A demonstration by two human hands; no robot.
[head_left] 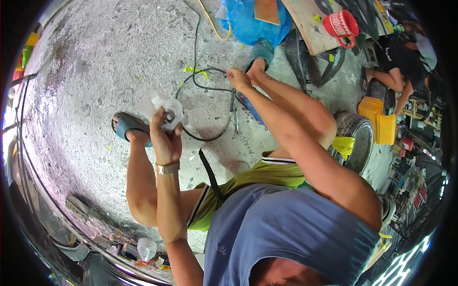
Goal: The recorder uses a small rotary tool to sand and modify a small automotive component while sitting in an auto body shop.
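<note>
My left hand (165,137) is closed on a crumpled clear plastic bag (156,101), with small dark metal pieces showing in its opening. Farther forward and to the right, my right hand (238,80) has its fingers pinched together beside a black cable (206,87). Whatever lies between those fingertips is too small to make out. The cable loops over the rough concrete floor between my feet. Just below the right hand, a blue tool (251,109) lies partly hidden by my leg and forearm. Beside it rests a thin metal wrench (236,121).
A red patterned mug (340,24) stands on a wooden board (310,28) at the far right. A blue plastic bag (243,14) lies ahead. On the right are a tire (355,131), a yellow bin (377,119) and another person (405,62) crouching.
</note>
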